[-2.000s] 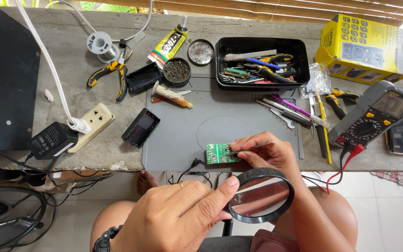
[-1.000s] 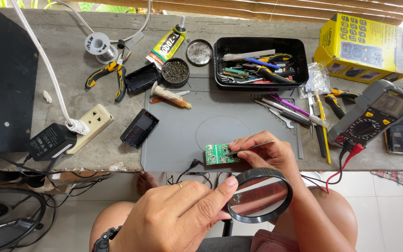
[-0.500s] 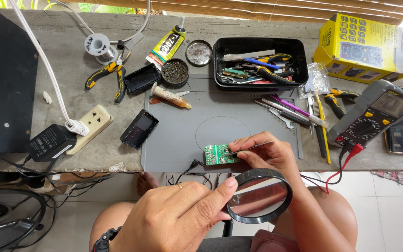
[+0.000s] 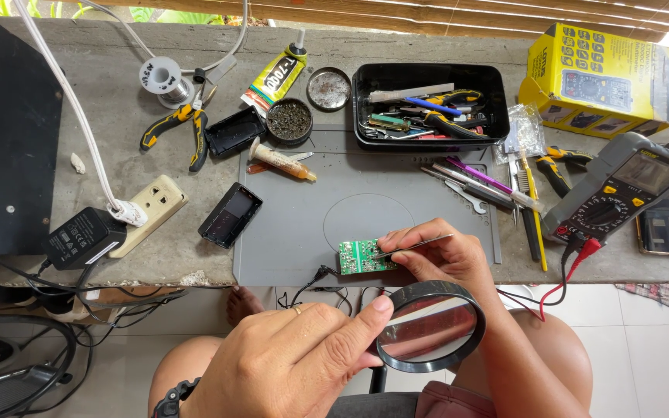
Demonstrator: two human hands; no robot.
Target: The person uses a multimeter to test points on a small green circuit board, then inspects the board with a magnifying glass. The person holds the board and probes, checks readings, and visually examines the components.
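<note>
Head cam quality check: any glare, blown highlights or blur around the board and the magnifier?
Head view: even daylight, soft shadows; the green circuit board and tweezers are sharp. The magnifying glass lens shows a pale streaky reflection, so nothing reads through it. The top right corner beside the yellow box is blown out white. The left hand near the bottom edge is slightly soft.

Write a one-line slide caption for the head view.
Left hand holds a magnifying glass while right hand applies tweezers to a green circuit board.
</note>
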